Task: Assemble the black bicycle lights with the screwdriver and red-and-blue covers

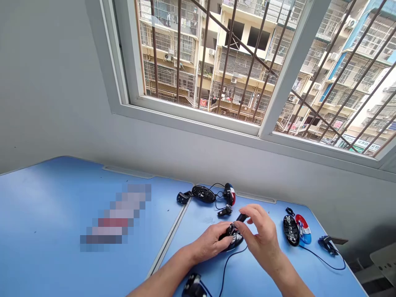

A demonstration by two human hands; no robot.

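My left hand (212, 241) is closed on a black oval housing (237, 239), which rests low over the blue table with a dark cable (225, 266) running from it. Above the housing, my right hand (261, 231) pinches a small black part (242, 217) between thumb and fingers. That part meets or sits very close to the housing; the fingers hide the exact contact. Near my left forearm lies a black piece with a cable (194, 285), partly cut off by the frame's lower edge.
Behind my hands lie a black oval unit (203, 194), a red, white and blue one (229, 194) and small black pieces. At right are an open black shell (291, 230), a coloured shell (303, 229) and a cabled black part (328, 245). A seam (170, 239) divides the tables.
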